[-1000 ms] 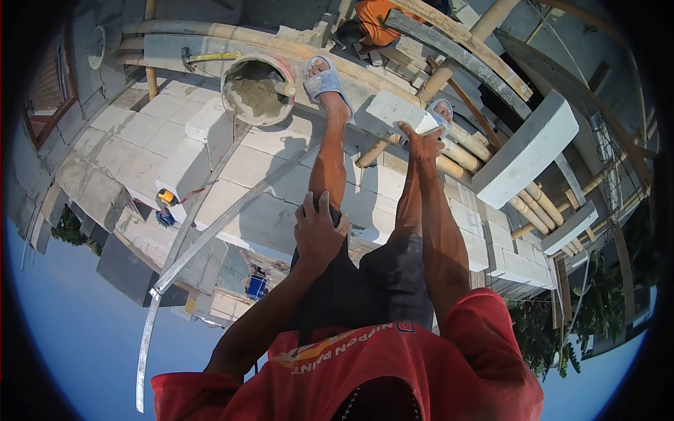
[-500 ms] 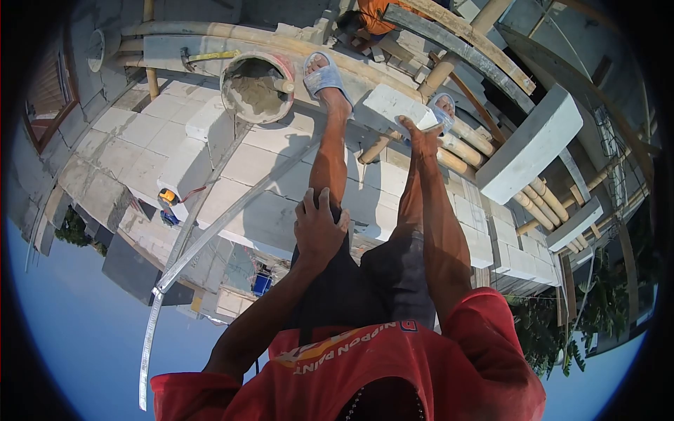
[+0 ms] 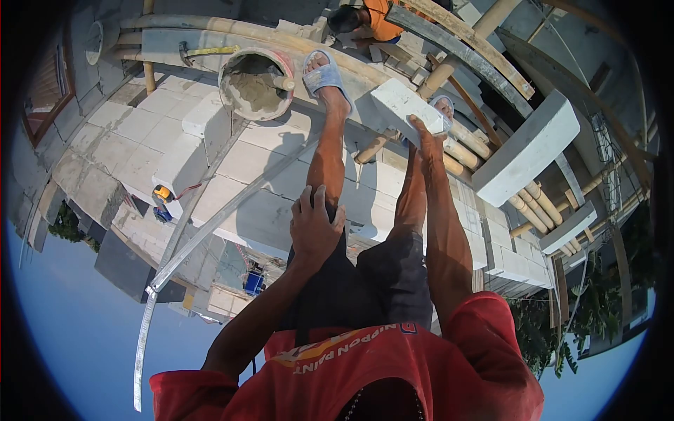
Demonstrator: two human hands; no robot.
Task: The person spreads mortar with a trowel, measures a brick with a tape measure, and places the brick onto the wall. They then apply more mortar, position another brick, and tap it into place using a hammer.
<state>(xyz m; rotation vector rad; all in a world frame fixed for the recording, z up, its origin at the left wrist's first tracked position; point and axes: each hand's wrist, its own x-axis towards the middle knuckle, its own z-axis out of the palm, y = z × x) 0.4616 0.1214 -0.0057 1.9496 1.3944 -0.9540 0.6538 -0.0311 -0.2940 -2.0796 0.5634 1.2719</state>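
My right hand (image 3: 428, 137) grips the near end of a white lightweight block (image 3: 401, 104), which is tilted beside the bamboo poles close to my sandalled right foot (image 3: 442, 107). My left hand (image 3: 316, 228) rests on my left knee, fingers spread, holding nothing. My left foot (image 3: 324, 74) stands in a blue sandal on the scaffold plank. Just left of it sits a bucket (image 3: 286, 105) of grey mortar (image 3: 254, 95) with a handle sticking out over its rim. Below my legs runs a wall (image 3: 267, 161) of white blocks.
A hammer (image 3: 209, 50) lies left of the bucket. A long metal straightedge (image 3: 225, 214) crosses the wall, with a yellow tape measure (image 3: 163, 193) nearby. Another large block (image 3: 526, 151) stands at right on bamboo poles (image 3: 540, 203). A person in orange (image 3: 382, 19) crouches below the scaffold.
My right hand and the block have shifted slightly up and right, and the block has turned a little. The person in orange has moved their head left. My left hand stays on the knee.
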